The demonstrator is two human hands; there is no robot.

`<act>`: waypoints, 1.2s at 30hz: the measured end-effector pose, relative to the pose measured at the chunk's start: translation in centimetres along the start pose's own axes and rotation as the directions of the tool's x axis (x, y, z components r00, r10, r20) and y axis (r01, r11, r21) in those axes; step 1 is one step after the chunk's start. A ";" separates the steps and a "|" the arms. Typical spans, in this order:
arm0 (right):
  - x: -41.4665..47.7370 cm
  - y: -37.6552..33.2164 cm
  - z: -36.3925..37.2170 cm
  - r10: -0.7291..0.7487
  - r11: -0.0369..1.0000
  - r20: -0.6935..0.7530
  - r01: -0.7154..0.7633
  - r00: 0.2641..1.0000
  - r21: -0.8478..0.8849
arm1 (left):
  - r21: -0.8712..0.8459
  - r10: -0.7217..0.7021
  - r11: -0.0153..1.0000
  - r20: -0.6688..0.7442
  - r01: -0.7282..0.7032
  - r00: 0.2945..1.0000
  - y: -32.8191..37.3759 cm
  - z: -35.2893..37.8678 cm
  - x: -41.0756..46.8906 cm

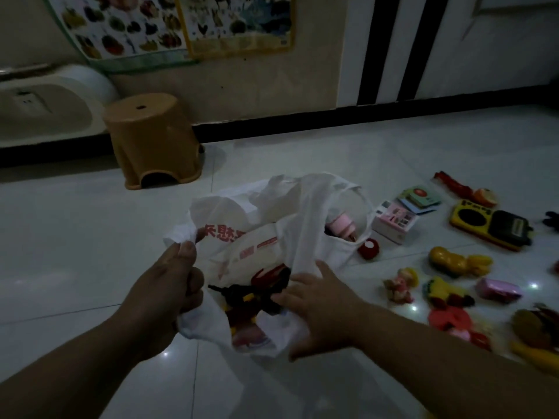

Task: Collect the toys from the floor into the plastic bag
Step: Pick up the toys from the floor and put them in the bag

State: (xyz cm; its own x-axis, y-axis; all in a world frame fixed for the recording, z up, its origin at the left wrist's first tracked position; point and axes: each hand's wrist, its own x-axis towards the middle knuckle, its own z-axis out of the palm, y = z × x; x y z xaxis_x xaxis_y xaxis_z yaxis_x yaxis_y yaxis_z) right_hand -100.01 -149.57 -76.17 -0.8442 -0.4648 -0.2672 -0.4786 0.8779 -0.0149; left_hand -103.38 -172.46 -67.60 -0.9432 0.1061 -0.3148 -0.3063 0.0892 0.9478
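A white plastic bag (266,225) with red print lies open on the floor in the middle of the view. My left hand (172,279) grips its left rim. My right hand (314,300) is at the bag's mouth, its fingers on a black, red and yellow toy (257,290) that lies partly inside. A pink toy (341,225) shows through the bag's handle loop. Several toys lie on the floor to the right: a red round toy (369,248), a pink and white box (393,220), a yellow and black toy radio (490,225), a yellow figure (456,261), a small doll (402,282).
An orange plastic stool (151,137) stands behind the bag near the wall. A white appliance (45,107) sits at the far left. Posters (181,22) hang on the wall. More toys lie at the right edge, among them a pink block (499,290) and picture cards (420,198).
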 end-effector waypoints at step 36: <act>-16.9 -0.4 17.8 0.458 0.778 0.529 -0.610 0.714 0.149 | 0.158 0.006 0.987 0.159 -0.031 0.987 -3.8 5.2 -3.3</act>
State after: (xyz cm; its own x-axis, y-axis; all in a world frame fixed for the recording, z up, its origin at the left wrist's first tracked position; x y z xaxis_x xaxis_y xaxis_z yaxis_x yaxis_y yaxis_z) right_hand -81.24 -139.96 -88.83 -0.6941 0.1317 -0.7077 0.1788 0.9839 0.0077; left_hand -98.40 -168.03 -70.43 -0.9127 0.2626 -0.3132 -0.2523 0.2409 0.9372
